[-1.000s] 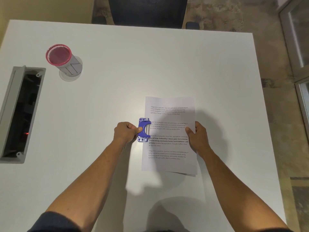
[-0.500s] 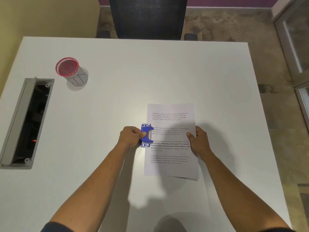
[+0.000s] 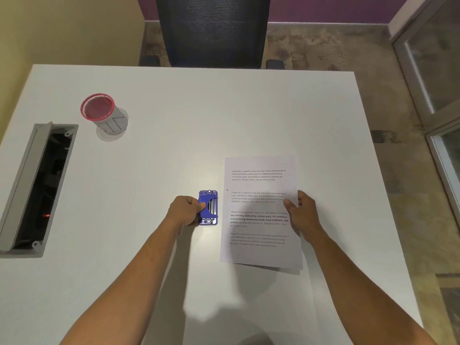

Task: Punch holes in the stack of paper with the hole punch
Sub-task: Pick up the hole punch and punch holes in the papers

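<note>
Far left of the white worktop (image 3: 174, 108) there's a grey cable box (image 3: 37, 188) sunk into the surface, lid tipped up, with a tiny red light glowing down inside. Just up and to the right of it sits a mesh pen cup (image 3: 104, 115) with a pink rim, looks empty from here.

Moving toward the middle, the left hand (image 3: 185, 211) has its grip closed around the blue hole punch (image 3: 208, 207), thumb resting on top of the lever and fingers curled on its left side. The punch sits flat on the worktop with its slot facing right.

There's a narrow strip of bare worktop between the punch and the stack of paper (image 3: 258, 212), so the two aren't touching. The stack has printed paragraphs on the top sheet, lies nearly square to the edge, and a lower sheet peeks out at the bottom right corner. Can't make out punched holes for sure, just a small dark mark near the left margin.

The right hand (image 3: 302, 214) grips the stack's right edge, thumb on top, fingers tucked underneath.

A dark office chair (image 3: 214, 31) stands at the far side.
</note>
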{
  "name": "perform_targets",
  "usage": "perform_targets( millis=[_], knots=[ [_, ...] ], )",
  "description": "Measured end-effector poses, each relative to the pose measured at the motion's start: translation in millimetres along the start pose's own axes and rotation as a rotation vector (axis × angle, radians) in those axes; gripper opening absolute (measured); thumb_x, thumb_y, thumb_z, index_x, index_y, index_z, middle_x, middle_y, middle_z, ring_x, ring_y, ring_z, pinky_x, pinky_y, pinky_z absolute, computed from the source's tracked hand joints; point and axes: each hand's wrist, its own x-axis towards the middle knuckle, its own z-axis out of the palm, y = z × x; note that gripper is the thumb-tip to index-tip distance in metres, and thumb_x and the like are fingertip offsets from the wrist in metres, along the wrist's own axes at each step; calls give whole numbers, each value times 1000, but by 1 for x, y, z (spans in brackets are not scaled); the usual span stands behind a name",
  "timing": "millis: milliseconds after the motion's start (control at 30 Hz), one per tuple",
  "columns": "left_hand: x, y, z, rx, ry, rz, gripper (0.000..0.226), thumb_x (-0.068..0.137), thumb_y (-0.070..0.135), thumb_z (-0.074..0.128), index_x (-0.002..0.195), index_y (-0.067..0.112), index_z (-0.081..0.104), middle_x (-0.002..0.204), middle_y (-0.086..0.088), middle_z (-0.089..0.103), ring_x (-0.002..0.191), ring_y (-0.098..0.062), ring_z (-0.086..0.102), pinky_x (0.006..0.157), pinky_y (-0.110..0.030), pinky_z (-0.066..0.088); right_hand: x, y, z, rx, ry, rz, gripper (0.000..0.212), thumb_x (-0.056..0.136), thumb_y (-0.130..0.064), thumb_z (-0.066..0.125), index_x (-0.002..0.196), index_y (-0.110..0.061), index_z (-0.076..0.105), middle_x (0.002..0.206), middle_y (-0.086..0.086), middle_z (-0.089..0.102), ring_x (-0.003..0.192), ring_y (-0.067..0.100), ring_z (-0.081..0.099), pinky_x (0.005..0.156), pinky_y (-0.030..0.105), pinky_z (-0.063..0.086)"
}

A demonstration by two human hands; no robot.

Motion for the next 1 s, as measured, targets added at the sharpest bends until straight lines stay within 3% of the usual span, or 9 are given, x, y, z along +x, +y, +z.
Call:
perform_targets(
  millis=[100, 267, 467, 633, 733, 800, 867, 1000],
  knots=[
    [-2, -4, -4, -7, 3, -2, 28, 88, 15, 69, 67, 9, 51, 70, -14, 63, 52, -22, 61, 52, -28, 57, -3, 3, -4, 20, 5, 20, 18, 93, -12, 61, 110, -11, 63, 102, 5, 72, 90, 21, 70, 78, 37, 59],
    [-5, -10, -10, -3, 48, 15, 30, 88, 15, 69, 64, 10, 51, 69, -13, 64, 56, -23, 59, 47, -24, 49, -17, 3, -10, 50, -5, 15, 21, 94, -10, 58, 115, -9, 61, 106, 6, 72, 91, 24, 71, 78, 42, 60],
    [-2, -21, -16, -14, 58, 2, 26, 86, 15, 71, 67, 9, 54, 74, -15, 67, 64, -27, 60, 59, -31, 48, -33, 4, -17, 92, 4, 8, 23, 95, -9, 56, 118, -8, 61, 109, 5, 71, 92, 22, 71, 72, 32, 59],
    [-9, -18, -17, 10, 103, 13, 20, 81, 20, 76, 78, 5, 63, 84, -17, 70, 66, -25, 60, 62, -32, 49, -41, 5, -19, 131, 2, 39, 24, 95, -9, 55, 118, -11, 61, 111, 6, 71, 92, 23, 72, 78, 43, 60],
    [-23, -8, -16, 128, 278, 150, 30, 82, 31, 74, 99, 7, 66, 99, -8, 65, 85, -23, 61, 71, -31, 48, -48, 0, -20, 155, -8, 46, 25, 96, -12, 54, 120, -13, 61, 113, 4, 71, 92, 24, 72, 79, 45, 60],
    [-39, 2, -9, 94, 309, 280, 35, 84, 38, 70, 106, 11, 65, 105, -3, 63, 94, -22, 61, 80, -33, 48, -53, -3, -21, 179, -18, 52, 26, 96, -13, 54, 121, -14, 61, 114, 3, 71, 93, 24, 72, 80, 47, 59],
    [-53, 12, 2, 31, 202, 345, 35, 85, 42, 68, 109, 16, 64, 104, -2, 64, 92, -20, 63, 81, -32, 50, -59, -5, -23, 204, -26, 48, 26, 95, -13, 55, 121, -15, 61, 115, 3, 71, 94, 26, 72, 81, 48, 59],
    [-72, 20, 33, -154, -140, 274, 45, 86, 42, 67, 125, 24, 53, 112, -1, 64, 89, -15, 70, 70, -30, 56, -72, -9, -30, 241, -18, 37, 28, 96, -13, 55, 123, -14, 60, 115, 2, 71, 96, 24, 72, 81, 46, 59]
  ],
)
